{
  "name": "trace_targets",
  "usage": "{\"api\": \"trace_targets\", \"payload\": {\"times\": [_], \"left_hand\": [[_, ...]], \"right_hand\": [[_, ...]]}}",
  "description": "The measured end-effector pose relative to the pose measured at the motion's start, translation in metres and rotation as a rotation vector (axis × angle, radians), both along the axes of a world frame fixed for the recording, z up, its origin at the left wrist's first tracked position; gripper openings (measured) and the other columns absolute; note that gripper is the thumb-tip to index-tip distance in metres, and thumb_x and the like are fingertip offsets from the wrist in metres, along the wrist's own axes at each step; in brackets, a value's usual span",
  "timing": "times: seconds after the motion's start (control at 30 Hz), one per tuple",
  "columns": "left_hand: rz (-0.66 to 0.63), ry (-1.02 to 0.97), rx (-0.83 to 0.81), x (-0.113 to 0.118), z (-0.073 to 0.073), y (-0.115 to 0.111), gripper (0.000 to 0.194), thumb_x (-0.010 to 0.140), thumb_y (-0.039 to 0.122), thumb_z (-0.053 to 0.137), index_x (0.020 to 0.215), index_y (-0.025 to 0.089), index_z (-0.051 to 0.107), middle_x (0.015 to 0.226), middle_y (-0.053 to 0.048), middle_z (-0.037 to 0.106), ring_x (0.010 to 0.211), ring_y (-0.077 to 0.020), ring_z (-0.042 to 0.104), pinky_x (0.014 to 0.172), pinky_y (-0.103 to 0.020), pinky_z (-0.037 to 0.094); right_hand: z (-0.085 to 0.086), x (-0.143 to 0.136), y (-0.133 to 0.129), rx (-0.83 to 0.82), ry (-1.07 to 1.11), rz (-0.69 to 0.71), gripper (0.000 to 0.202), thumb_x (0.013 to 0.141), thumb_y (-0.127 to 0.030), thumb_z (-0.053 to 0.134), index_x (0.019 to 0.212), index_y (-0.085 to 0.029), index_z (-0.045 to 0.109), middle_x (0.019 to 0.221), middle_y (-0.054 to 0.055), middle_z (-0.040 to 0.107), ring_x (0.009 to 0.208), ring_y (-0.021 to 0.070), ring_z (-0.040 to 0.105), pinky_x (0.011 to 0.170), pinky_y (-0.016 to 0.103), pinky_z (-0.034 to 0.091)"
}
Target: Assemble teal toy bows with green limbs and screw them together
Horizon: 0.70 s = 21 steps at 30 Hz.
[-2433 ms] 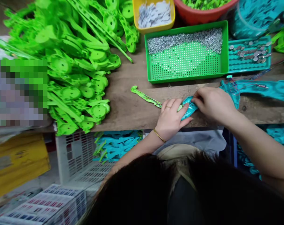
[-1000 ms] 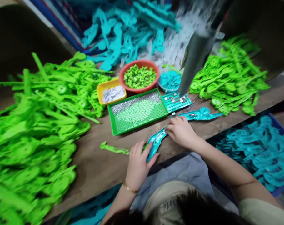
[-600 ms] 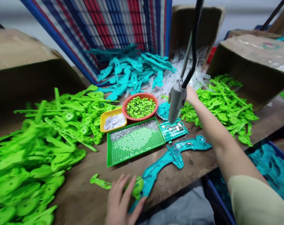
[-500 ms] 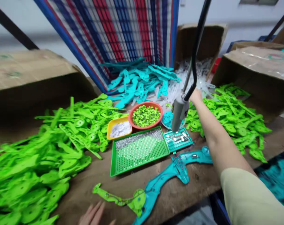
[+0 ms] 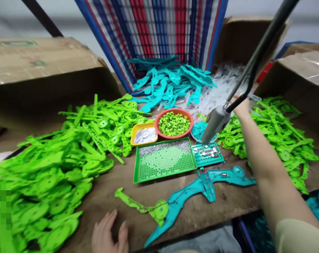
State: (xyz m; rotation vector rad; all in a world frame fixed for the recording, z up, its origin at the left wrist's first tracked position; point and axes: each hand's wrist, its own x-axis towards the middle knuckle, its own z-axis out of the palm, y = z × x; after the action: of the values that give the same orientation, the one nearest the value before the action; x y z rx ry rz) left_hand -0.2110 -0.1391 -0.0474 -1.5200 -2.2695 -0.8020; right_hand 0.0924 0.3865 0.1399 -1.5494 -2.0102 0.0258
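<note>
My left hand (image 5: 108, 233) rests on the table near its front edge, empty, with the thumb apart from the fingers. To its right lies a teal plastic bow-shaped part (image 5: 185, 196), with a lime-green plastic arm (image 5: 138, 205) attached near its left end. A thin dark wire or cord runs along both. My right arm stretches far forward. My right hand (image 5: 240, 107) is at the pile of clear plastic pieces (image 5: 219, 88), partly behind the hanging power screwdriver (image 5: 216, 123), and its fingers are hidden.
A green tray of small screws (image 5: 164, 165), a teal tray with metal bits (image 5: 208, 154), a red bowl of green pieces (image 5: 173, 123) and a yellow dish (image 5: 145, 133) stand mid-table. Lime-green parts (image 5: 51, 179) pile left; teal parts (image 5: 170, 82) lie behind. Cardboard boxes (image 5: 43, 66) flank them.
The camera view has shifted, so the table things sit further left or right in the picture. More of my left hand shows now. My right hand stays at the clear pieces.
</note>
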Motion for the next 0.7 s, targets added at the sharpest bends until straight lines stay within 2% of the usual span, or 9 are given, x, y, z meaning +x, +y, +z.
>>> {"api": "trace_targets", "payload": {"times": [0.1,0.13,0.17,0.23,0.33,0.4,0.5,0.6,0.7], "left_hand": [[0.051,-0.113,0.051,0.014,0.012,0.006,0.044,0.091,0.025,0.056,0.134,0.025,0.051,0.111,-0.012,0.066,0.107,-0.0319,0.064,0.104,-0.063,0.046],[0.055,-0.141,0.058,0.017,0.014,0.008,0.038,0.091,0.024,0.057,0.129,0.025,0.055,0.11,-0.011,0.066,0.107,-0.0298,0.064,0.105,-0.06,0.047],[0.054,-0.162,0.065,0.02,0.016,0.009,0.034,0.09,0.023,0.058,0.124,0.024,0.057,0.109,-0.011,0.067,0.107,-0.0283,0.065,0.106,-0.058,0.047],[0.044,-0.194,0.078,0.024,0.018,0.01,0.026,0.09,0.023,0.06,0.116,0.021,0.06,0.107,-0.01,0.068,0.106,-0.0264,0.065,0.106,-0.056,0.048],[0.026,-0.243,0.096,0.027,0.021,0.008,0.017,0.091,0.025,0.06,0.107,0.019,0.063,0.103,-0.009,0.07,0.105,-0.0242,0.067,0.108,-0.053,0.047],[0.036,-0.314,0.095,0.027,0.023,0.007,0.016,0.092,0.027,0.059,0.104,0.018,0.064,0.103,-0.01,0.07,0.105,-0.023,0.066,0.105,-0.049,0.049],[0.083,-0.508,0.083,0.019,0.03,0.008,0.022,0.093,0.035,0.057,0.104,0.017,0.065,0.107,-0.01,0.069,0.106,-0.0208,0.066,0.1,-0.041,0.052],[0.076,-0.587,0.103,0.003,0.038,0.016,0.027,0.093,0.039,0.055,0.104,0.017,0.064,0.107,-0.01,0.068,0.103,-0.0195,0.065,0.097,-0.038,0.052],[-0.002,-0.469,0.068,-0.017,0.044,0.031,0.024,0.092,0.037,0.054,0.1,0.017,0.065,0.103,-0.009,0.069,0.102,-0.0203,0.064,0.097,-0.038,0.051]], "right_hand": [[0.013,0.04,-0.039,-0.06,0.195,-0.18,0.036,0.087,-0.027,0.062,0.112,-0.001,0.064,0.103,0.023,0.068,0.083,0.019,0.065,0.073,0.035,0.053],[0.017,0.054,-0.061,-0.063,0.302,-0.212,0.033,0.084,-0.026,0.064,0.109,-0.004,0.064,0.101,0.022,0.068,0.077,0.0169,0.064,0.069,0.034,0.052],[0.021,0.065,-0.087,-0.025,0.573,-0.231,0.024,0.078,-0.022,0.069,0.098,-0.01,0.067,0.096,0.018,0.069,0.072,0.0154,0.061,0.067,0.035,0.05],[0.024,0.076,-0.15,0.035,0.974,-0.104,0.012,0.07,-0.021,0.074,0.081,-0.022,0.067,0.086,0.007,0.067,0.071,0.0161,0.06,0.065,0.038,0.047],[0.017,0.058,-0.252,-0.02,1.047,0.136,0.012,0.086,-0.037,0.063,0.091,-0.039,0.073,0.079,0.001,0.059,0.07,0.0153,0.055,0.067,0.041,0.046],[0.0,0.032,-0.307,-0.147,1.018,0.169,0.02,0.089,-0.032,0.056,0.092,-0.04,0.074,0.065,0.0,0.046,0.057,0.0133,0.043,0.057,0.036,0.04],[-0.046,0.003,-0.356,-0.159,1.017,0.232,0.022,0.09,-0.031,0.051,0.099,-0.036,0.07,0.063,0.001,0.046,0.053,0.0159,0.044,0.051,0.034,0.039],[-0.098,0.003,-0.376,-0.026,0.859,0.204,0.025,0.087,-0.038,0.056,0.112,-0.033,0.059,0.071,0.0,0.054,0.059,0.0178,0.054,0.058,0.037,0.049],[-0.127,0.014,-0.385,-0.208,0.423,0.174,0.058,0.084,-0.046,0.06,0.134,-0.028,0.039,0.09,0.006,0.06,0.078,0.0264,0.065,0.068,0.044,0.053]]}}
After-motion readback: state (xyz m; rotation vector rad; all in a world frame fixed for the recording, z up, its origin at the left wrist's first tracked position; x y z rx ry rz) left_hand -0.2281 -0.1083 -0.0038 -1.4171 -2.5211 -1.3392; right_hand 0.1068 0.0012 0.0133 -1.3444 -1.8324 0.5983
